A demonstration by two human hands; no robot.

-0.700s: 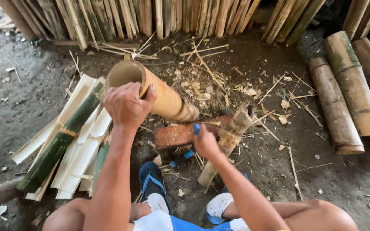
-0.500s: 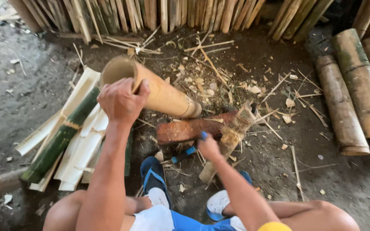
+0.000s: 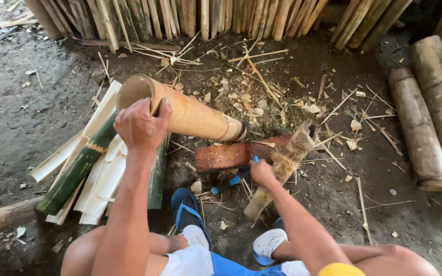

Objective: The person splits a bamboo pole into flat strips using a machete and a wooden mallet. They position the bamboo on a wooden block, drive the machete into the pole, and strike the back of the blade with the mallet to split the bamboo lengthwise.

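left hand [image 3: 140, 125]: clamped over open rim of bamboo tube [image 3: 188, 112], far end propped on wooden block [image 3: 241, 153] | right hand [image 3: 262, 173]: wrapped round blue-handled knife [image 3: 231, 180] by block | advice: steady tube, keep fingers off split line

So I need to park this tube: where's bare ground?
Bare dirt lies left of the split strips, and more lower right, below the bamboo logs. Chips and splinters crowd the middle, around the wood block.
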